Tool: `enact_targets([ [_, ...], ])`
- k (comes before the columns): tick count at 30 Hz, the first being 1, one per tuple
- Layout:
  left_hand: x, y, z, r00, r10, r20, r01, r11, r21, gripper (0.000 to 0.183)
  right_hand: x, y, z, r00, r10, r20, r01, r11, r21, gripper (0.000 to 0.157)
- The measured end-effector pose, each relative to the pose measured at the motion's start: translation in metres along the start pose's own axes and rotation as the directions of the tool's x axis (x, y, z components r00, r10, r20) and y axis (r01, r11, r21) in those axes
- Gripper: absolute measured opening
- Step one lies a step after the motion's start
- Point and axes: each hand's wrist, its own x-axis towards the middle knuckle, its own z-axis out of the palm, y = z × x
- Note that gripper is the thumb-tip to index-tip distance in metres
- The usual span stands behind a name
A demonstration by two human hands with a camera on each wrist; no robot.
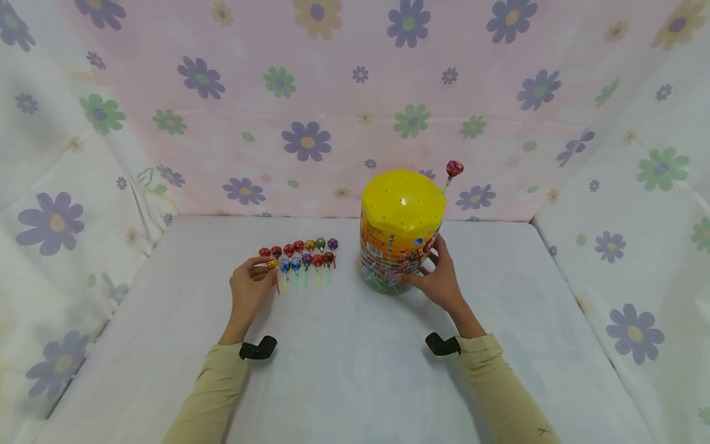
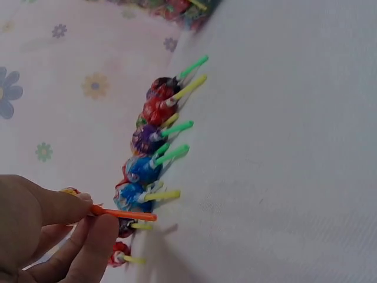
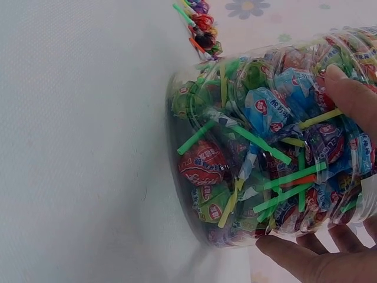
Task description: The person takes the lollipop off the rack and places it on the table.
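Observation:
My left hand (image 1: 252, 287) pinches a lollipop (image 2: 126, 214) by its orange stick, close to the yellow-wrapped head. The hand is at the left end of two rows of wrapped lollipops (image 1: 296, 265) on the table, their heads red, blue, purple and green. A clear plastic jar (image 1: 377, 246) with a yellow lid (image 1: 403, 197) stands upright to the right. With thumb and fingers on opposite sides, my right hand (image 1: 440, 280) grips the jar's lower right side. Through its wall, the right wrist view shows many wrapped lollipops (image 3: 203, 162) with coloured sticks.
Beside the jar's lid, at its right, a red lollipop (image 1: 455, 168) stands up on a green stick. The white-covered table (image 1: 355, 370) meets a flowered cloth backdrop (image 1: 333, 123) behind, with more flowered cloth at both sides.

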Motion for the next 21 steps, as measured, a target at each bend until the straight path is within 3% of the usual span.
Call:
enact_targets([
  [9, 0.008, -0.008, -0.011, 0.994, -0.102, 0.044, 0.095, 0.987, 0.133, 0.033, -0.002, -0.003, 0.000, 1.000, 0.022, 0.000, -0.022, 1.000, -0.007, 0.105],
  [21, 0.017, -0.017, -0.005, 0.993, -0.081, 0.081, 0.067, 0.984, 0.165, 0.031, -0.001, -0.003, 0.000, 1.000, 0.023, 0.002, -0.023, 1.000, -0.004, 0.107],
])
